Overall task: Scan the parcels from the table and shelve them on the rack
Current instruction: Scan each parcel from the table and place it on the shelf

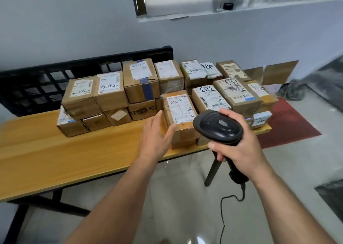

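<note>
right grip (239, 143) wrapped round black scanner (218, 125) handle. left grip (157, 136) flat, fingers straight, holding nothing, at left side of front parcel (179, 110) on tabletop (74, 151).

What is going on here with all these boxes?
A person is scanning parcels piled on a wooden table. The right hand grips a black corded scanner near the front parcel. The open left hand reaches to that parcel's side; it is not yet lifted.
</note>
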### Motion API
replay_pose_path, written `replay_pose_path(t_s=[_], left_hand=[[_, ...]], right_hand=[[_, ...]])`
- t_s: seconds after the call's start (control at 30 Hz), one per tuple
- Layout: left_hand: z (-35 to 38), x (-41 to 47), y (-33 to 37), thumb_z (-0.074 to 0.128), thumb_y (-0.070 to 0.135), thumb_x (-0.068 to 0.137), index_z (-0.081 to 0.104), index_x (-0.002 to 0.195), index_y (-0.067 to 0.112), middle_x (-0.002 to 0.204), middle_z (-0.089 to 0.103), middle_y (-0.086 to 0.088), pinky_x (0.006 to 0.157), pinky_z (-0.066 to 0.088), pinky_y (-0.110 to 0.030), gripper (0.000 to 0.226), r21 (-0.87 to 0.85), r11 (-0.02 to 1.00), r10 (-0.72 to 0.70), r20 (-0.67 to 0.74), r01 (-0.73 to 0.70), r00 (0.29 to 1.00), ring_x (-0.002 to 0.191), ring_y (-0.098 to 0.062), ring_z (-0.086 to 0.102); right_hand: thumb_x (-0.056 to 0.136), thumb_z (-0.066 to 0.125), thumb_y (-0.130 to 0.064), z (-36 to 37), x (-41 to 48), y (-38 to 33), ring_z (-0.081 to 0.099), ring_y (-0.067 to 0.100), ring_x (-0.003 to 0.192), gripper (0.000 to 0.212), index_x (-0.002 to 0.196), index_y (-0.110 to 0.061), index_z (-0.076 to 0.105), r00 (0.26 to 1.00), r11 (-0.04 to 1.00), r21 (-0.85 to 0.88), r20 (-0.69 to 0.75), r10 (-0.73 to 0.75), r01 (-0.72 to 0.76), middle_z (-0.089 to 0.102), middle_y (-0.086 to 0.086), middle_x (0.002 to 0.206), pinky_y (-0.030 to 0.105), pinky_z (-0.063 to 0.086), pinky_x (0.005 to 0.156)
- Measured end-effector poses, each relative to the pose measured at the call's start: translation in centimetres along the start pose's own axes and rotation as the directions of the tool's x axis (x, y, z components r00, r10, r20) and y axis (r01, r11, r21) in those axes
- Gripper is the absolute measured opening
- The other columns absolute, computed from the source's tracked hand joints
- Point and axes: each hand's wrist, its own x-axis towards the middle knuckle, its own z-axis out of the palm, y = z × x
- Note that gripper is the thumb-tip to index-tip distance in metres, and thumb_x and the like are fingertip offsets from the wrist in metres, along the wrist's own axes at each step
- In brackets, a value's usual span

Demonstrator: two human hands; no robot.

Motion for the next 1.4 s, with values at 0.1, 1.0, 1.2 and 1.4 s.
replay_pose_path(t_s=[0.1,1.0,1.2,1.4], left_hand=[[1.8,1.4,0.9,0.047,0.050,0.097,0.019,0.155,0.021,0.158,0.025,-0.003,0.115,0.029,-0.040,0.070,-0.012,0.995,-0.102,0.035,0.102,0.994,0.144,-0.019,0.024],[5.9,3.8,7.1,0.043,0.051,0.099,0.037,0.145,0.026,0.129,0.056,-0.002,0.087,0.052,-0.034,0.053,-0.318,0.807,-0.531,-0.018,0.499,0.847,0.112,-0.019,0.055],[5.2,4.9,7.0,0.042,0.046,0.100,0.042,0.125,0.030,0.109,0.062,0.000,0.076,0.054,-0.033,0.030,-0.417,0.696,-0.607,0.094,0.585,0.789,0.092,-0.014,0.059],[2.0,4.4,6.6,0.069,0.032,0.087,0.032,0.145,0.035,0.120,0.062,-0.006,0.067,0.053,-0.031,0.069,-0.362,0.680,-0.569,0.288,0.638,0.770,0.101,-0.023,0.063]], right_hand=[[0.070,0.080,0.009,-2.0,1.7,0.7,0.062,0.019,0.050,0.081,0.120,-0.047,0.052,1.000,1.000,0.001,0.017,0.008,-0.008,0.066,0.003,0.112,0.031,0.055,0.050],[0.076,0.080,-0.005,-6.0,17.1,4.4,0.063,0.026,0.051,0.071,0.129,-0.042,0.049,0.876,0.993,0.109,0.483,-0.014,-0.044,0.065,0.008,0.112,0.037,0.057,0.053],[0.075,0.080,-0.004,-6.0,17.1,4.8,0.062,0.027,0.051,0.071,0.127,-0.043,0.051,0.869,0.991,0.119,0.496,-0.006,-0.061,0.066,0.005,0.111,0.036,0.056,0.053],[0.074,0.080,-0.002,-5.9,16.9,4.6,0.062,0.028,0.051,0.072,0.129,-0.040,0.051,0.872,0.993,0.107,0.490,-0.003,-0.056,0.066,0.006,0.108,0.039,0.058,0.054]])
